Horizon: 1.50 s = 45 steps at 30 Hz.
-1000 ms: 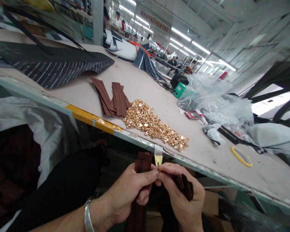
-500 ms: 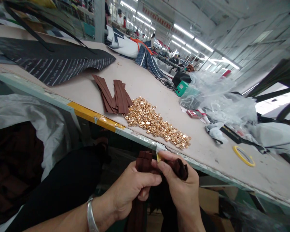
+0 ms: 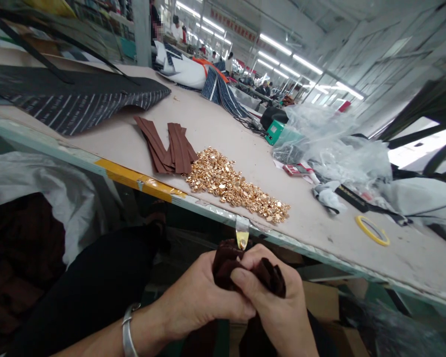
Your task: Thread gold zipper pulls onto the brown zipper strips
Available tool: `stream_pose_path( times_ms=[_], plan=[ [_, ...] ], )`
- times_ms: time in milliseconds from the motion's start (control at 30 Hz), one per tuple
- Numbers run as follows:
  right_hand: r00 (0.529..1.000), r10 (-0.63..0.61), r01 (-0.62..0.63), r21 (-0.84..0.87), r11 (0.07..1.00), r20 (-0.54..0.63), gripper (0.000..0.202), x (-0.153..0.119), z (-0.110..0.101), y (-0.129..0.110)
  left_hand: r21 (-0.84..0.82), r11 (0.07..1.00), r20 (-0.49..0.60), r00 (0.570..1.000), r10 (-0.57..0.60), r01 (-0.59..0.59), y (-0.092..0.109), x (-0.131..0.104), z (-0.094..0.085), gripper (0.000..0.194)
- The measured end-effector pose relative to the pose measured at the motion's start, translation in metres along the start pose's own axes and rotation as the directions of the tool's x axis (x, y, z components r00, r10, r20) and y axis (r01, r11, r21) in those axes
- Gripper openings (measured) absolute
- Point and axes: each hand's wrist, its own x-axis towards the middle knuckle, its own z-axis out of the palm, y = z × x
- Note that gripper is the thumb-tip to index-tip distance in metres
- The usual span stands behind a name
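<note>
Below the table's front edge, my left hand (image 3: 204, 292) is closed around a dark brown fabric strip (image 3: 225, 265). My right hand (image 3: 278, 297) pinches against it with thumb and fingers and also has a folded brown strip (image 3: 273, 275) in its grip. The two hands touch, and the bunched brown material bends between them. Just above them a small metal and yellow tab (image 3: 242, 235) hangs from the table edge, a gold piece showing at its tip. A heap of small gold metal pieces (image 3: 234, 186) lies on the table above my hands, beside flat brown strips (image 3: 178, 148).
A black sheet with white stripes (image 3: 85, 106) spreads over the table's left. On the right are a yellow tape roll (image 3: 371, 230), clear plastic bags (image 3: 342, 153), a green box (image 3: 275, 131) and a red-and-white device (image 3: 296, 170). A white sack (image 3: 74, 198) stands lower left.
My left hand has moved up and right against my right hand, and the brown strip is now bunched between them. My right hand has come off the hanging tab, which now shows fully.
</note>
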Motion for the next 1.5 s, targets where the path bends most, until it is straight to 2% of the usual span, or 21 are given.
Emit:
stream_pose_path(
  times_ms=[67,133,233,300,400,500,600,633,667,733,800,833,900,967,1033,1133,1200,1267,1367,1500],
  plan=[
    [0.991,0.130,-0.125,0.159,0.979,-0.017,0.020,-0.001,-0.003,0.007,-0.014,1.000,-0.047,0.999,-0.014,0.014,0.000,0.000,-0.002,0.018],
    [0.973,0.229,-0.213,0.241,0.947,-0.040,0.021,-0.003,-0.007,0.014,-0.040,0.999,-0.153,0.988,-0.001,-0.005,-0.002,0.000,-0.004,0.029],
    [0.967,0.234,-0.206,0.228,0.951,-0.104,0.021,-0.004,-0.008,0.020,-0.009,0.997,-0.300,0.951,0.073,-0.079,-0.002,0.002,-0.006,0.037],
    [0.974,0.196,-0.178,0.153,0.972,-0.115,0.018,-0.004,-0.007,0.018,0.053,0.994,-0.324,0.940,0.107,-0.095,0.000,0.002,-0.006,0.036],
    [0.992,0.070,-0.071,-0.001,0.997,-0.109,0.013,-0.003,-0.004,0.012,0.097,0.992,-0.313,0.944,0.101,-0.074,0.003,0.001,-0.005,0.031],
    [0.980,-0.181,0.165,-0.172,0.971,-0.084,0.006,-0.003,-0.003,0.011,0.048,0.998,-0.291,0.955,0.052,-0.040,0.001,0.001,-0.005,0.033],
    [0.889,-0.456,0.448,-0.290,0.846,0.044,0.020,-0.006,-0.003,0.016,-0.114,0.993,-0.310,0.950,-0.049,0.014,-0.003,0.004,-0.006,0.036],
    [0.859,-0.508,0.504,-0.298,0.811,0.072,0.025,-0.007,-0.003,0.017,-0.155,0.987,-0.318,0.944,-0.088,0.040,-0.004,0.004,-0.006,0.037],
    [0.848,-0.525,0.520,-0.296,0.801,0.068,0.028,-0.008,-0.002,0.019,-0.183,0.981,-0.319,0.940,-0.121,0.064,-0.004,0.004,-0.006,0.037],
    [0.881,-0.472,0.447,-0.262,0.855,-0.038,0.026,-0.008,-0.001,0.021,-0.190,0.977,-0.291,0.945,-0.148,0.094,-0.004,0.004,-0.006,0.035],
    [0.935,-0.317,0.294,-0.154,0.943,-0.161,0.018,-0.007,0.000,0.021,-0.168,0.981,-0.253,0.957,-0.139,0.098,-0.003,0.002,-0.005,0.031],
    [0.958,-0.221,0.210,-0.079,0.975,-0.184,0.013,-0.006,0.000,0.021,-0.157,0.983,-0.243,0.961,-0.134,0.098,-0.002,0.002,-0.004,0.030],
    [0.986,-0.060,0.070,0.058,0.996,-0.154,0.001,-0.004,0.002,0.019,-0.158,0.982,-0.257,0.956,-0.138,0.099,-0.001,0.001,-0.004,0.028],
    [0.993,0.059,-0.040,0.180,0.983,-0.106,0.013,-0.003,0.003,0.017,-0.190,0.977,-0.285,0.948,-0.145,0.092,0.000,0.001,-0.004,0.028],
    [0.980,0.184,-0.147,0.359,0.922,-0.072,0.018,-0.003,0.004,0.017,-0.211,0.974,-0.280,0.949,-0.147,0.089,0.001,0.001,-0.004,0.027],
    [0.936,0.348,-0.308,0.613,0.728,0.057,0.022,-0.003,0.004,0.018,-0.204,0.975,-0.250,0.959,-0.135,0.084,0.004,0.002,-0.004,0.026],
    [0.911,0.392,-0.364,0.696,0.619,0.127,0.023,-0.002,0.004,0.019,-0.197,0.978,-0.272,0.954,-0.123,0.070,0.007,0.003,-0.004,0.025],
    [0.889,0.432,-0.389,0.743,0.545,0.148,0.023,-0.001,0.004,0.020,-0.187,0.981,-0.314,0.943,-0.114,0.056,0.009,0.004,-0.003,0.027],
    [0.866,0.476,-0.414,0.756,0.506,0.156,0.026,0.002,0.006,0.020,-0.153,0.987,-0.349,0.932,-0.099,0.047,0.009,0.006,-0.004,0.028],
    [0.867,0.476,-0.410,0.753,0.515,0.146,0.026,0.003,0.007,0.019,-0.095,0.994,-0.353,0.932,-0.083,0.053,0.010,0.007,-0.004,0.028]
  ],
)
